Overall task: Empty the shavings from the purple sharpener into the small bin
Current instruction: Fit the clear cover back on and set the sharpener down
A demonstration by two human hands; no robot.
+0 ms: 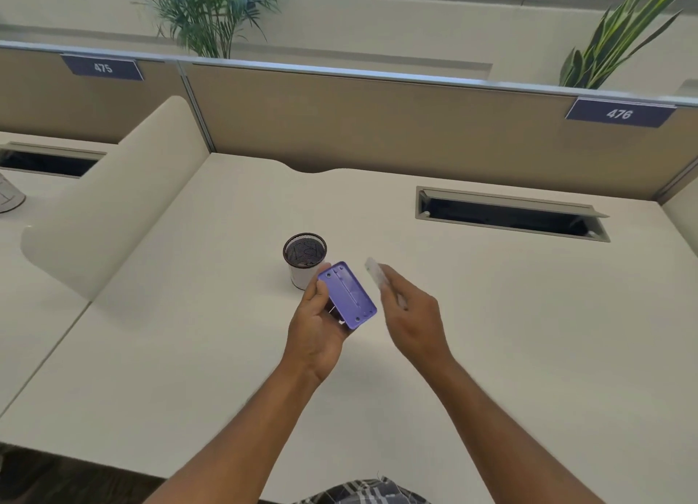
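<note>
Left hand grips purple sharpener; right hand just beside.

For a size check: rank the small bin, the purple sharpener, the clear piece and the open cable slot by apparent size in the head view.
1. Cable slot, clearly largest.
2. Purple sharpener and small bin: look about alike; the sharpener is nearer the camera, so unranked.
3. Clear piece, smallest, blurred and partly hidden in the right hand.
</note>
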